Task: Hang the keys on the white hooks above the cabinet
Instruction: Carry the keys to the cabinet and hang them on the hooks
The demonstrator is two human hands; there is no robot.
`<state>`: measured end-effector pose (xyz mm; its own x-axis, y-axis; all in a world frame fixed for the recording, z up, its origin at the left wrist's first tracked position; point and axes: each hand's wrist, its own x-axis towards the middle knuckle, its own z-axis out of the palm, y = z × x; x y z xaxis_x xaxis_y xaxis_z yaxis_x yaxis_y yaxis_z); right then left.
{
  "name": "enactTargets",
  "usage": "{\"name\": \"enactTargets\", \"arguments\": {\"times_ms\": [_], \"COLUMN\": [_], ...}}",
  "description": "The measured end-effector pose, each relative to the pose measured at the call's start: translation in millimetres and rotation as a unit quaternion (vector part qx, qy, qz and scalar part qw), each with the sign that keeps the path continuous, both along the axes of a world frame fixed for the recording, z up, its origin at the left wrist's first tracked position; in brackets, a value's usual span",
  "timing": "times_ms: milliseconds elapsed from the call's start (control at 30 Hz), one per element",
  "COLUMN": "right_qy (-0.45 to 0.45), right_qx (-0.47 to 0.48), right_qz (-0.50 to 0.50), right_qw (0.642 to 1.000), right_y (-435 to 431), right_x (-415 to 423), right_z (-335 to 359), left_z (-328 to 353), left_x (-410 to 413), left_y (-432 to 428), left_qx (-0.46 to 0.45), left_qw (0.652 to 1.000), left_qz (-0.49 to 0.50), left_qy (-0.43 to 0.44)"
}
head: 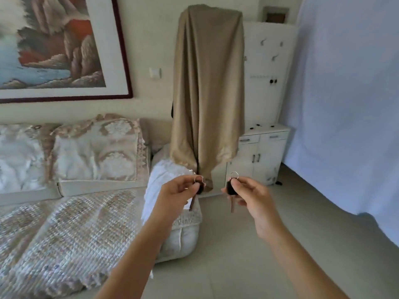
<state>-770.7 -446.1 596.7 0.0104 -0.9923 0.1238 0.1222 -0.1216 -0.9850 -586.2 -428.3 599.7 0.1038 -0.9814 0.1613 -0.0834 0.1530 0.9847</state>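
Observation:
My left hand [177, 193] pinches a black-headed key [199, 188] with a small ring, its blade hanging down. My right hand [248, 194] grips a second black-headed key [231, 188], ring on top and blade pointing down. Both hands are held out in front of me, far from the white cabinet [264, 152] at the back right. A row of small white hooks [259, 76] sits on the white panel above it, with two dark keys [273, 81] hanging at its right end. Several small dark items [258, 125] lie on the cabinet top.
A tall stand draped in beige cloth [208, 93] stands left of the cabinet, partly covering it. A sofa [71, 212] with cushions fills the left. A white sheet [349, 104] hangs on the right. Larger wall hooks [275, 58] sit higher on the panel. Tiled floor [237, 244] lies ahead.

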Motion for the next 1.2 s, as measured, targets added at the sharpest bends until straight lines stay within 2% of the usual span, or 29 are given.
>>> {"name": "enactTargets", "arguments": {"times_ms": [200, 533, 733, 933, 1200], "right_qy": [0.007, 0.043, 0.027, 0.028, 0.044], "right_qx": [-0.014, -0.020, -0.015, -0.010, -0.006], "right_qz": [-0.055, -0.128, -0.166, -0.162, -0.111], "right_qw": [0.998, 0.991, 0.986, 0.986, 0.993], "right_y": [-53.7, -193.0, -279.1, -383.7, -545.0], "right_x": [-65.5, -140.9, -194.1, -261.7, -367.7], "right_z": [-2.3, 8.3, 1.6, -10.9, -2.5], "left_z": [-3.9, -1.0, -0.3, -9.4, -1.5], "left_x": [-67.8, -144.1, -198.9, -268.6, -366.0], "left_y": [-79.4, -251.0, -345.5, -449.0, -585.5], "left_qx": [-0.004, -0.023, -0.029, -0.022, -0.008], "left_qw": [0.998, 0.993, 0.989, 0.989, 0.996], "left_qz": [-0.054, -0.114, -0.142, -0.138, -0.084], "left_qy": [-0.021, -0.020, -0.031, -0.047, -0.037]}}
